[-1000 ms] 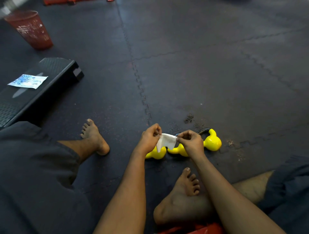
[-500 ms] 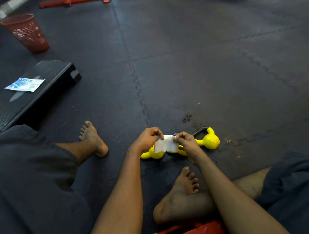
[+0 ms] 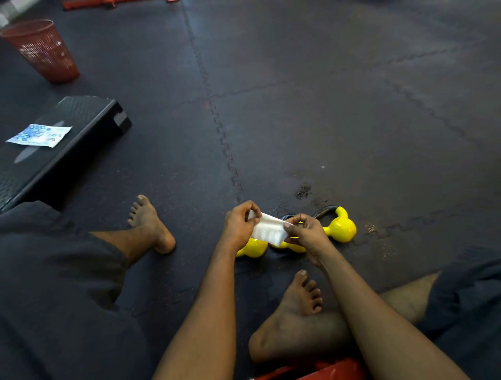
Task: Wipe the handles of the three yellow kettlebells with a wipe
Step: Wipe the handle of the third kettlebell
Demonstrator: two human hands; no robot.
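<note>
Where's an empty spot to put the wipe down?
Dark rubber floor mat is bare beyond the yellow kettlebells, and between the bare foot and left hand. Crowded where it and the right hand pinch the white wipe.

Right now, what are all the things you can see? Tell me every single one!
kettlebells: three, yellow, in a row on the floor, partly behind the hands
wipe: one, white, pinched between both hands above the kettlebells
floor mats: several, dark grey, interlocking, under everything
step platform: one, black, on the floor at left
packet: one, blue and white, lying on the step platform
basket: one, red mesh, far left on the floor
red bar: one, at the top edge, mostly cut off
red object: one, at the bottom edge; cannot tell what it is
left hand: one, pinching the wipe's left end
right hand: one, pinching the wipe's right end
bare feet: two, below and left of the hands
</note>
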